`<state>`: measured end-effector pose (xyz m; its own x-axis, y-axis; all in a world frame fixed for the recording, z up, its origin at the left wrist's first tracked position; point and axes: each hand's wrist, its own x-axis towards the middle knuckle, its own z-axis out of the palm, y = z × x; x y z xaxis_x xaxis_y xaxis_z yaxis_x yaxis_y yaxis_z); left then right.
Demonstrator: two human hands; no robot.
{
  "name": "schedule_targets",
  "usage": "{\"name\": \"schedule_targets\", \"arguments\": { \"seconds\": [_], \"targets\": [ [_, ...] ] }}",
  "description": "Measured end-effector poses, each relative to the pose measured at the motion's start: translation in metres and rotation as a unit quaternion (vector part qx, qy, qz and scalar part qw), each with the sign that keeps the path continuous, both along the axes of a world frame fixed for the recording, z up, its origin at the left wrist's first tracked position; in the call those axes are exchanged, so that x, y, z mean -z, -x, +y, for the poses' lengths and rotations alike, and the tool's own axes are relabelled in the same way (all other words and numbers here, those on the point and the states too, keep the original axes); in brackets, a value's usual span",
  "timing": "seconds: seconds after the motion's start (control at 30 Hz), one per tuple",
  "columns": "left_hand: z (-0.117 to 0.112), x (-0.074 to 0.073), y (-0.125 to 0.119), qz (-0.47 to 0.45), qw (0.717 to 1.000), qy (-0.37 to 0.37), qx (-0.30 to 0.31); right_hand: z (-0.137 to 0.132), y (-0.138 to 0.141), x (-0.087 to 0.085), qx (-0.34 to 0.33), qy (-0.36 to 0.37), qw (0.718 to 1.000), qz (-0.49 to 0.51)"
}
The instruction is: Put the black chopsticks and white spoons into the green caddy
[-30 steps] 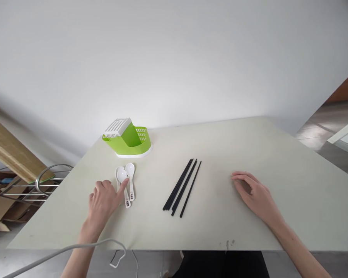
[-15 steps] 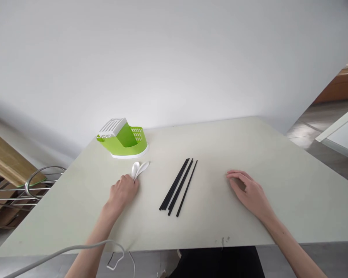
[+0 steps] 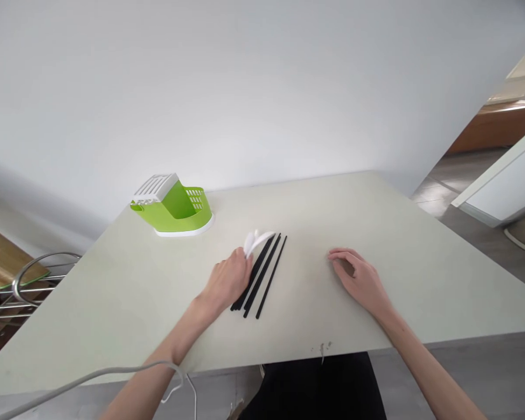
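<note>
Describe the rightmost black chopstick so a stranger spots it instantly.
On the pale table, beside the left hand holding white spoons, lie several black chopsticks. The rightmost chopstick lies by itself, a visible gap separating it from its bunched neighbours.

Soft, even light, brightest low on the plain white wall (image 3: 254, 146), dims toward the corners; glossy white spoons (image 3: 249, 241) look blurred; grey tiled floor (image 3: 434, 196) catches glare.
</note>
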<state>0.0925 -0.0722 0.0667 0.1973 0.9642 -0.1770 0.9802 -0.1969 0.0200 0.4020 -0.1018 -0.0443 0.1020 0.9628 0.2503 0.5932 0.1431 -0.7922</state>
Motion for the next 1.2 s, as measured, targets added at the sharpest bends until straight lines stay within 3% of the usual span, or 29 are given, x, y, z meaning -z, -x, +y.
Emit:
{"name": "schedule_targets", "arguments": {
  "seconds": [0.17,0.33,0.5,0.87,1.2],
  "targets": [
    [-0.006,0.01,-0.075,-0.014,0.994,0.031,0.101,0.003,0.001,0.002,0.011,-0.017,1.0,0.009],
    [-0.007,0.027,-0.109,0.014,0.992,0.028,0.12,0.006,0.0,0.003,0.041,-0.025,0.999,0.025],
    [-0.008,0.037,-0.114,0.045,0.991,0.015,0.128,0.009,-0.002,0.008,0.084,-0.034,0.994,0.068],
    [-0.013,0.039,-0.119,0.06,0.988,-0.014,0.144,0.007,0.001,0.002,-0.02,-0.046,0.999,-0.01],
    [-0.02,0.031,-0.114,0.055,0.991,-0.025,0.116,0.006,0.0,0.002,-0.034,-0.031,0.999,-0.006]
  ]
}}
